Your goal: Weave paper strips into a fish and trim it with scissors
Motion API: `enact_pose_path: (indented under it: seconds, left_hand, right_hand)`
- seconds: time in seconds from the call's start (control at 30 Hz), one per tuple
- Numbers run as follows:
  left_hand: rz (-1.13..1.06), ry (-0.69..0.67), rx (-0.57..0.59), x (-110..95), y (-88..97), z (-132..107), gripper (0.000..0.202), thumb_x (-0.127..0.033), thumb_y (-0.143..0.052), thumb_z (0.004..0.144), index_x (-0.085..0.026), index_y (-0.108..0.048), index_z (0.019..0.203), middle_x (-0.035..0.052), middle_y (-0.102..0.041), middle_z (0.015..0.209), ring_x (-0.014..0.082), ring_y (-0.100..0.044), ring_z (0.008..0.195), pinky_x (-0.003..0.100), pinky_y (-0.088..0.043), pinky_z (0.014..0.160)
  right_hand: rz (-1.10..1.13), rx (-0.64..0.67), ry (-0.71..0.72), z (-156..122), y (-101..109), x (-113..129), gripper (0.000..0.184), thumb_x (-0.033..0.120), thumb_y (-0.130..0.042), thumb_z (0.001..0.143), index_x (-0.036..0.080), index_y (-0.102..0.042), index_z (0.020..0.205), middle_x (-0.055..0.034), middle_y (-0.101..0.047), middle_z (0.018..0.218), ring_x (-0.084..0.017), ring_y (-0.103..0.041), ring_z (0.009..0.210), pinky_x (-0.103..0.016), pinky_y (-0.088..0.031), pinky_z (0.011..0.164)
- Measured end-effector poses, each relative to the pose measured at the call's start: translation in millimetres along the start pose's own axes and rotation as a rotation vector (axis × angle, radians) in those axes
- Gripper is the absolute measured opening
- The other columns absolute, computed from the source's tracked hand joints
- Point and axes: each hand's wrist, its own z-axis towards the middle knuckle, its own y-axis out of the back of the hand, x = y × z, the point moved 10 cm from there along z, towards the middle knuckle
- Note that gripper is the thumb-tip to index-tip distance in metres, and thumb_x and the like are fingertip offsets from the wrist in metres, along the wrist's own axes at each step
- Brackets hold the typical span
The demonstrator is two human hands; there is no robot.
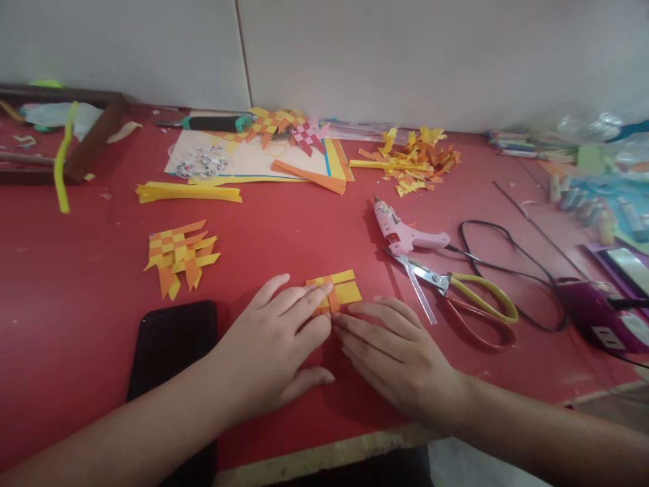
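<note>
A small woven piece of yellow and orange paper strips (347,292) lies flat on the red table in front of me. My left hand (286,335) rests palm down over its left part. Its fingers are spread, two fingertips press on the weave, and the thumb stands apart on the table. From the right, my right hand (395,345) reaches in with its fingers held together. Their tips meet the lower end of an upright orange strip; the thumb is hidden. A finished woven paper fish (180,251) lies to the left, above a black phone (172,345).
At the right lie a pink glue gun (400,230) with a black cord and scissors (456,287) with yellow and red handles. Farther back are yellow strips (190,193), orange strips (309,176), a heap of paper scraps (418,159) and a bag of googly eyes (200,161).
</note>
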Motion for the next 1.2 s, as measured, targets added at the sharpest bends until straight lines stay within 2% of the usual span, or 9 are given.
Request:
enact_pose_path:
  seconds: [0.1,0.2,0.4,0.47,0.63,0.8,0.93,1.1,1.2]
  left_hand:
    - [-0.002,0.006,0.015,0.7,-1.5,-0.1,0.045,-0.053,-0.054,0.091,-0.014,-0.062,0.112,0.0200,-0.052,0.143,0.0348,-0.054,0.121,0.059,-0.033,0.106]
    - [-0.022,0.018,0.027,2.1,-1.5,0.3,0.044,-0.052,-0.055,0.091,-0.015,-0.062,0.113,0.0171,-0.052,0.144,0.0339,-0.051,0.124,0.058,-0.031,0.108]
    - [-0.034,0.027,0.020,3.0,0.5,1.7,0.062,-0.050,-0.054,0.093,-0.008,-0.048,0.138,0.0164,-0.054,0.143,0.0316,-0.050,0.126,0.056,-0.026,0.111]
    - [-0.023,0.021,0.025,2.4,-0.6,1.9,0.064,-0.051,-0.052,0.093,-0.008,-0.046,0.141,0.0159,-0.053,0.145,0.0315,-0.049,0.126,0.057,-0.025,0.112]
    - [-0.004,0.022,0.049,2.3,-4.3,1.6,0.064,-0.054,-0.052,0.093,-0.010,-0.049,0.139,0.0159,-0.050,0.147,0.0321,-0.049,0.127,0.057,-0.025,0.112]
    - [0.002,0.036,0.034,2.5,-2.8,1.5,0.062,-0.053,-0.052,0.092,-0.009,-0.053,0.135,0.0169,-0.054,0.143,0.0324,-0.052,0.124,0.057,-0.025,0.113]
    - [-0.019,0.046,0.031,3.5,-3.8,2.1,0.058,-0.054,-0.054,0.091,-0.009,-0.058,0.129,0.0165,-0.057,0.138,0.0322,-0.052,0.125,0.056,-0.023,0.116]
    - [-0.034,0.058,0.001,5.2,-2.1,2.9,0.058,-0.055,-0.054,0.091,-0.011,-0.059,0.128,0.0150,-0.061,0.133,0.0308,-0.052,0.125,0.054,-0.020,0.118]
    - [-0.025,0.047,-0.006,3.8,-0.4,2.5,0.058,-0.055,-0.053,0.091,-0.009,-0.061,0.125,0.0152,-0.062,0.131,0.0312,-0.053,0.123,0.053,-0.019,0.118]
  right_hand:
    - [-0.003,-0.013,0.014,-0.7,1.2,0.9,0.019,0.012,-0.054,0.093,0.014,-0.071,0.100,-0.0058,-0.075,0.111,-0.022,-0.065,0.106,-0.043,-0.049,0.098]
    - [-0.003,-0.018,0.010,0.2,3.1,0.3,0.018,0.012,-0.054,0.093,0.015,-0.071,0.098,-0.0049,-0.075,0.110,-0.021,-0.065,0.107,-0.043,-0.048,0.099]
    - [0.023,-0.008,-0.006,0.8,2.1,-2.7,0.018,0.013,-0.054,0.093,0.018,-0.071,0.096,-0.0024,-0.076,0.108,-0.020,-0.065,0.105,-0.041,-0.045,0.102]
    - [0.031,-0.025,-0.001,-0.3,3.1,-2.3,0.017,0.012,-0.055,0.092,0.017,-0.070,0.097,-0.0022,-0.076,0.108,-0.019,-0.065,0.104,-0.041,-0.044,0.103]
    - [0.049,0.003,-0.011,2.9,1.7,-6.2,0.018,0.013,-0.057,0.090,0.019,-0.070,0.102,-0.0029,-0.075,0.110,-0.019,-0.065,0.104,-0.041,-0.042,0.105]
    - [0.120,0.018,-0.123,18.5,0.9,-33.4,0.019,0.016,-0.057,0.089,0.019,-0.070,0.102,-0.0036,-0.076,0.106,-0.021,-0.065,0.099,-0.042,-0.049,0.093]
    - [0.056,0.034,-0.130,28.5,-5.4,-47.1,0.022,0.017,-0.056,0.093,0.019,-0.070,0.110,-0.0045,-0.075,0.110,-0.023,-0.063,0.105,-0.044,-0.047,0.093]
    - [0.030,0.046,-0.128,34.3,-12.5,-53.2,0.020,0.019,-0.054,0.095,0.023,-0.072,0.103,-0.0015,-0.076,0.105,-0.021,-0.062,0.097,-0.041,-0.046,0.089]
    - [-0.015,0.056,-0.118,39.6,-11.8,-53.0,0.019,0.019,-0.054,0.093,0.024,-0.072,0.097,-0.0018,-0.077,0.096,-0.022,-0.061,0.093,-0.039,-0.045,0.085]
